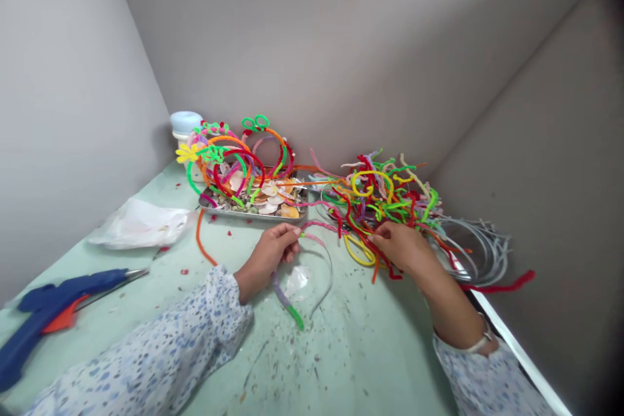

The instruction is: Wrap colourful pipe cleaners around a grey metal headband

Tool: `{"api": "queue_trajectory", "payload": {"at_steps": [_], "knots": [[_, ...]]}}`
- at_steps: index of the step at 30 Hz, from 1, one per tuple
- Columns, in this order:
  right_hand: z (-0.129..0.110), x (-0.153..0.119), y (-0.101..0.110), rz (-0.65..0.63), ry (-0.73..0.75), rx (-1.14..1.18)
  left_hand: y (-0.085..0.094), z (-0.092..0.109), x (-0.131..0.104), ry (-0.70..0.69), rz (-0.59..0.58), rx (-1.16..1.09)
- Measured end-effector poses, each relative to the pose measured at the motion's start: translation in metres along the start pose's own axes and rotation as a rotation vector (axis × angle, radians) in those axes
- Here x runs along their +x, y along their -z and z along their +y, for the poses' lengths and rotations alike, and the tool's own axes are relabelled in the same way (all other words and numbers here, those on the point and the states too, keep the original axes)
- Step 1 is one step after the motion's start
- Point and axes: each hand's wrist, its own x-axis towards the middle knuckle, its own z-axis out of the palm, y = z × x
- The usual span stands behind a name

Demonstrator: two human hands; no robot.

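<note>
My left hand [268,252] is closed in a pinch on a thin headband [330,276]. Purple and green pipe cleaner covers one arm of the band, and pink covers part of the top. Its other arm is bare grey, and a pink strand runs from the band toward the pile. My right hand [403,246] reaches into the front of a tangled pile of coloured pipe cleaners [385,192]. Its thumb and fingers are closed around a red pipe cleaner; the exact grip is partly hidden.
A metal tray [253,214] holds shells and pebbles, with several wrapped headbands [229,149] resting on top. Behind it stands a jar with a pale blue lid [186,122]. A plastic bag [146,224] and a blue glue gun [29,331] lie left. Bare grey headbands [490,250] lie right.
</note>
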Motion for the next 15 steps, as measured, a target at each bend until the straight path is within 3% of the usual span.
{"api": "queue_trajectory", "payload": {"at_steps": [4, 8, 11, 15], "knots": [[0.005, 0.0, -0.001, -0.011, 0.045, -0.084, 0.0, 0.002, -0.001, 0.025, 0.001, -0.022], [0.01, 0.002, 0.014, 0.099, 0.055, -0.078, 0.0, 0.002, -0.001, 0.029, 0.002, -0.046], [0.009, 0.001, 0.03, 0.143, 0.066, 0.0, 0.0, 0.002, 0.0, 0.048, 0.015, -0.05], [0.003, -0.004, 0.05, 0.138, -0.024, 0.262, 0.001, 0.002, 0.0, 0.053, 0.019, -0.08]]}}
